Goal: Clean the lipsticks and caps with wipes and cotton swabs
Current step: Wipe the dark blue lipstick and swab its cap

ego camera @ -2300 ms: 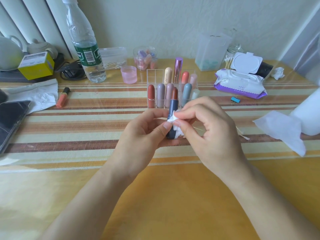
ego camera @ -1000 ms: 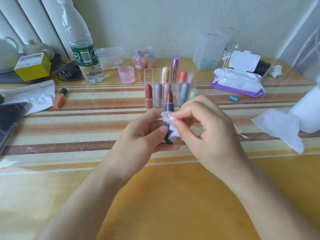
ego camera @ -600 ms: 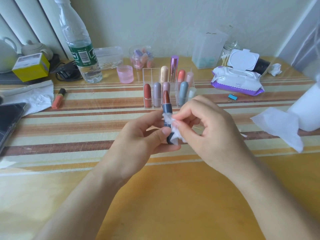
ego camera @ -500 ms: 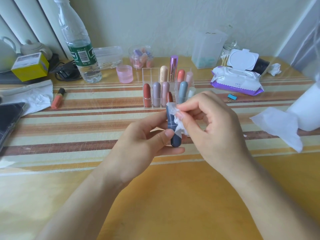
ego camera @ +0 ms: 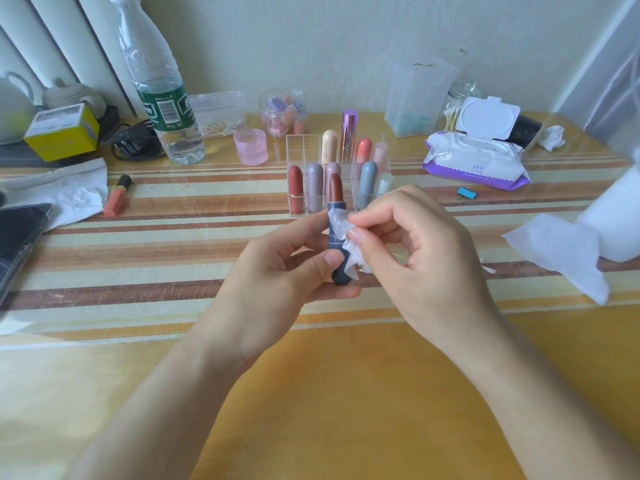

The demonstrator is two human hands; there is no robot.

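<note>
Currently the task is judged to be in its wiping stage, with one item in hand. The left hand (ego camera: 277,271) has its thumb and fingers curled round the lower body of a dark blue plastic lipstick tube (ego camera: 335,211) with an extended brown-red bullet, held upright above the striped yellow table (ego camera: 346,393). The right hand (ego camera: 415,258) pinches a small crumpled white wipe (ego camera: 341,226) between thumb and forefinger and presses it against the collar of the tube, just below the bullet. Behind the hands, a clear acrylic divided organiser (ego camera: 303,143) holds the capped pastel lipsticks (ego camera: 315,187); whether any of these are already cleaned cannot be determined, so they are judged to remain outstanding. An orange lip-colour tube (ego camera: 117,195) lies apart on the left. Supplies stay within reach: a white and purple wet-wipe pack (ego camera: 474,161) with its lid open, a glass jar of cotton swabs (ego camera: 453,112), and a flat white wipe sheet (ego camera: 561,251) to the right. The cap of the held tube cannot be identified. The far side of the tube and the remaining right fingers are hidden. A loose cotton swab (ego camera: 488,270) shows only its tip beyond the right hand.
</note>
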